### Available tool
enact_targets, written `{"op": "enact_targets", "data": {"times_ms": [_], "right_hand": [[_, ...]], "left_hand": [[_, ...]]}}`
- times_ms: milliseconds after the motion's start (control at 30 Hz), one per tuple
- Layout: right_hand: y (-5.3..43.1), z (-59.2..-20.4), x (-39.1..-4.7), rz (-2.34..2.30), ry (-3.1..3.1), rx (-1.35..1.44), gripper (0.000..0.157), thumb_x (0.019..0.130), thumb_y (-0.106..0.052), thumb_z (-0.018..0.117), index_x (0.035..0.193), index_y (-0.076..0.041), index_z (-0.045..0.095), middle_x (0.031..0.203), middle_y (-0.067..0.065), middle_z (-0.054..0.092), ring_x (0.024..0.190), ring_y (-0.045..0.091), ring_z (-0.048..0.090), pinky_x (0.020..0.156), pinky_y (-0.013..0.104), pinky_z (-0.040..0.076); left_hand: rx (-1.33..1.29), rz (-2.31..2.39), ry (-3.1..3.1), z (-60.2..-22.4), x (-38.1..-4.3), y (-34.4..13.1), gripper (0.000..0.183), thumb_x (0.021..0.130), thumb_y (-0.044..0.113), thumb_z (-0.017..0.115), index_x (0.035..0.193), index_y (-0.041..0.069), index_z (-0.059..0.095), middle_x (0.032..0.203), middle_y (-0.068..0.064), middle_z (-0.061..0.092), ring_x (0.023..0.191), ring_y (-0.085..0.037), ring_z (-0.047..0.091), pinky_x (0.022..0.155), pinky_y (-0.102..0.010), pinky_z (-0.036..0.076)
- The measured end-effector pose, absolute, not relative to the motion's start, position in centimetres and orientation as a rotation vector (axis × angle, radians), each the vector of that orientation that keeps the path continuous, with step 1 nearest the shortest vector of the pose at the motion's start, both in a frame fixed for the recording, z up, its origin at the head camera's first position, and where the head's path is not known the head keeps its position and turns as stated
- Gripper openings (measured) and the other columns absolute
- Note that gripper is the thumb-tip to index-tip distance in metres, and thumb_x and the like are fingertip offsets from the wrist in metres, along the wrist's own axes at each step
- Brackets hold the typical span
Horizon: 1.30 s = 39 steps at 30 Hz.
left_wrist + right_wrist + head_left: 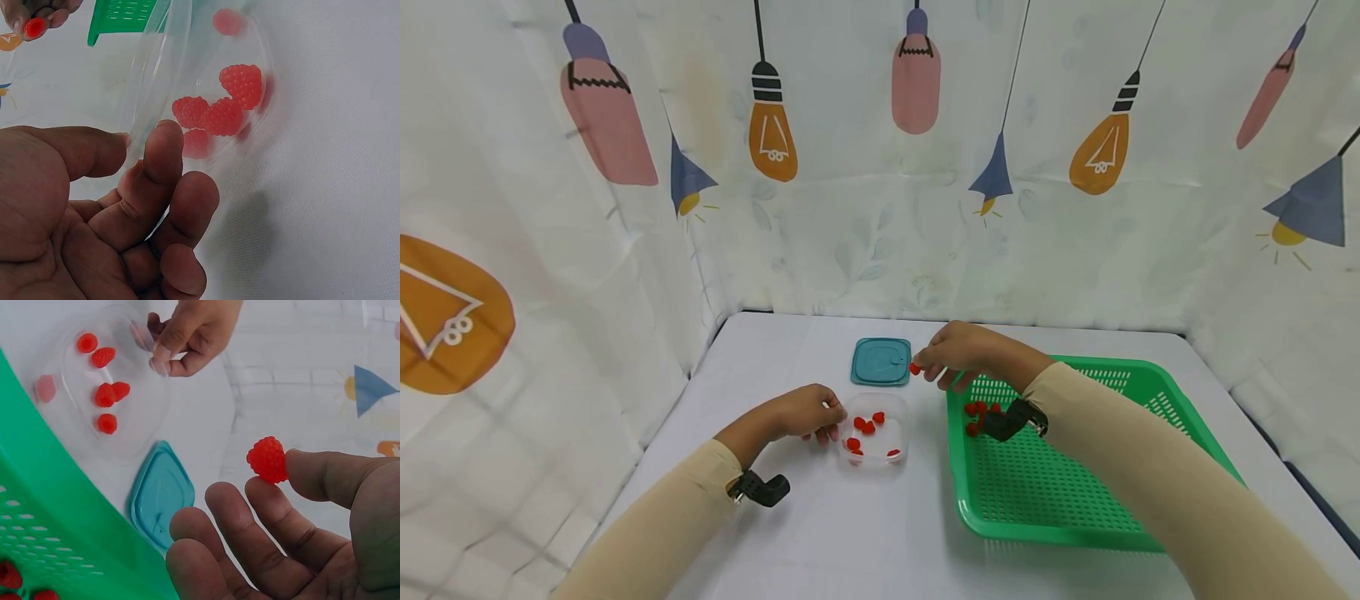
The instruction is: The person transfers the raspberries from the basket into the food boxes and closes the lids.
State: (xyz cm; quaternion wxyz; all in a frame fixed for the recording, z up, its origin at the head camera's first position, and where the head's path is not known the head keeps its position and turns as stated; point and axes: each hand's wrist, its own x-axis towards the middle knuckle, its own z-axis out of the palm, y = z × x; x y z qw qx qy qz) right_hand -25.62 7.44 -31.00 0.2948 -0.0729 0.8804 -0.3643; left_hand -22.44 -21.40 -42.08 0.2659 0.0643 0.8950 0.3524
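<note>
My right hand (961, 350) pinches a red raspberry (267, 460) between thumb and index finger, raised above the table by the near-left corner of a green basket (961, 492). The other fingers of that hand are loosely bent. With thumb and fingertips, my left hand (801, 414) holds the left rim of a clear plastic container (901, 408) standing on the table. Several raspberries (224, 116) lie spread on the container's floor. More raspberries (981, 408) sit in the left part of the basket, partly hidden by the right wrist's camera.
A teal lid (881, 362) lies flat behind the clear container. The white table (790, 533) ends at a curtain (865, 242) printed with lamps, which also runs along both sides. The right forearm (1150, 467) crosses over the basket.
</note>
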Motion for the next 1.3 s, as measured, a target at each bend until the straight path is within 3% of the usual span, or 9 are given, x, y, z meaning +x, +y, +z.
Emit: {"op": "enact_targets", "data": {"times_ms": [533,700,1300], "right_hand": [[4.6,-31.9,-24.9,-0.934,2.324,-0.263,0.023,0.100,-0.029,0.068,0.106,-0.010,0.078,0.103,0.007,0.075,0.093,0.027,0.072,0.075,0.039,0.059],[4.4,-32.0,-24.8,-0.922,2.336,-0.263,0.024,0.099,-0.031,0.069,0.100,-0.008,0.076,0.102,0.007,0.075,0.089,0.025,0.072,0.075,0.038,0.059],[8.8,-32.4,-25.0,-0.974,2.356,-0.294,0.028,0.100,-0.032,0.068,0.101,-0.005,0.074,0.106,0.011,0.074,0.087,0.024,0.070,0.077,0.041,0.059]], "left_hand": [[0.171,0.960,2.409,-41.9,-22.4,-21.4,0.016,0.103,0.023,0.062,0.103,0.008,0.066,0.082,-0.006,0.069,0.072,-0.020,0.063,0.063,-0.031,0.048],[0.170,0.963,2.410,-42.0,-22.4,-21.3,0.016,0.103,0.023,0.062,0.104,0.008,0.066,0.082,-0.006,0.069,0.072,-0.020,0.064,0.064,-0.031,0.048],[0.168,0.956,2.410,-41.9,-22.4,-21.3,0.017,0.103,0.023,0.062,0.103,0.007,0.066,0.082,-0.007,0.069,0.073,-0.021,0.064,0.063,-0.031,0.047]]}}
